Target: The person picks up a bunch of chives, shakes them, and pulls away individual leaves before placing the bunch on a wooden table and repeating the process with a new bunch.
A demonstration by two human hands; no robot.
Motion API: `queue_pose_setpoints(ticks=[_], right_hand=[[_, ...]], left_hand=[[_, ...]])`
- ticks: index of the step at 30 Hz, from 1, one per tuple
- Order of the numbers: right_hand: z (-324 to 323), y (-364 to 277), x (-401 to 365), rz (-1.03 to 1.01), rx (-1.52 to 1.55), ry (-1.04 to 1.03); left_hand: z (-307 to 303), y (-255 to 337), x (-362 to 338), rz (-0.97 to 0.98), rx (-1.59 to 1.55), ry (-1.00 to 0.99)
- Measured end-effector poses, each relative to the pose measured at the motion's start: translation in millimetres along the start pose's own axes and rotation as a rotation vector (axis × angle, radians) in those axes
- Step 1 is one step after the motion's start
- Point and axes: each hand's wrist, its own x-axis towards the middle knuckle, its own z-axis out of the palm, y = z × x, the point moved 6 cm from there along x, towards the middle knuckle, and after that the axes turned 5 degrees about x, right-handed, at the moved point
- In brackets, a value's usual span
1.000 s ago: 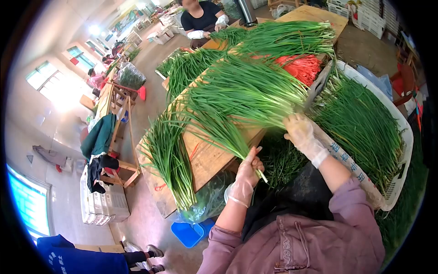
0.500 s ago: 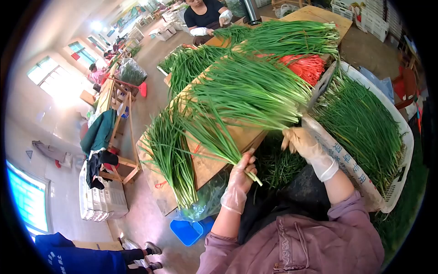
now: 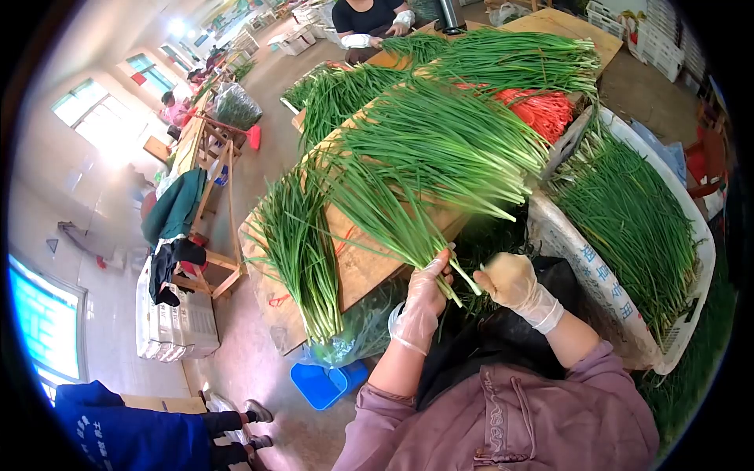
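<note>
My left hand (image 3: 428, 286), in a clear thin glove, is closed around the stems of a small bunch of garlic chives (image 3: 400, 224). Their pale ends stick out below the fist and the green leaves fan onto the table. Close beside those ends is my right hand (image 3: 514, 289), also gloved, with curled fingers; whether anything is in them I cannot make out. A large pile of garlic chives (image 3: 448, 141) covers the middle of the wooden table (image 3: 365, 267). Left of my bunch lies a separate bundle of garlic chives (image 3: 298, 259).
To my right stands a white crate (image 3: 699, 228) full of chives. Red ties (image 3: 538, 114) lie behind the big pile. A blue bin (image 3: 326, 385) is on the floor under the table's edge. Across the table sits a co-worker (image 3: 369, 23) with white sleeve covers.
My right hand has come away from the big pile, down and toward my left hand. The bunch in my left hand looks fuller, and that hand has shifted slightly right.
</note>
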Motion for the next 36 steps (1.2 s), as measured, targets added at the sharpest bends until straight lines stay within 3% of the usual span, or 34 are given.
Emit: queue_pose_setpoints(ticks=[2,4,5,6,9,14,16,18,20,22,24,26,28,30,32,33,34,36], right_hand=[[2,3,3,-0.002,0.012,0.056],[24,28,11,0.492,0.635,-0.021],[29,25,11,0.591,0.855,-0.198],[45,31,7,0.556,0.74,-0.28],[33,8,16,0.089,0.252,-0.122],[17,0,-12,-0.005,0.017,-0.141],[30,14,-42,0.047,-0.021,-0.494],[27,42,-54,0.266,-0.087,-0.958],[0,52,-18,0.187,-0.169,-0.417],[-26,46,18,0.09,-0.326,-0.119],[-26,49,43,0.092,-0.434,-0.129],[-1,70,50,0.1,-0.606,-0.201],[24,89,43,0.181,-0.601,-0.299],[32,96,38,0.261,-0.591,-0.399],[33,96,21,0.813,0.67,-0.282],[49,90,9,0.986,0.98,-0.397],[47,74,6,0.99,1.217,-0.393],[59,53,-4,0.918,1.751,-0.437]], left_hand=[[-2,-2,1,-0.014,0.007,0.013],[-1,-6,-1,-0.037,0.023,0.02],[0,-9,-2,-0.053,0.048,0.047],[0,-11,-2,-0.067,0.073,0.072],[2,-10,-2,-0.03,0.135,0.116],[-23,17,15,0.144,0.154,0.192],[-30,33,17,0.19,0.109,0.191],[-24,45,6,0.202,0.131,0.222],[-25,39,13,0.193,0.08,0.217],[-6,25,16,0.1,-0.006,0.065],[0,5,23,-0.032,-0.067,-0.092],[3,-7,21,-0.121,-0.084,-0.089],[3,-6,15,-0.135,-0.103,-0.098],[-2,0,12,-0.109,-0.322,-0.244],[-3,1,10,-0.052,-0.28,-0.279],[-2,0,9,-0.032,-0.16,-0.172],[-4,-1,9,-0.009,-0.039,-0.069],[-4,-8,14,-0.01,-0.056,-0.071]])
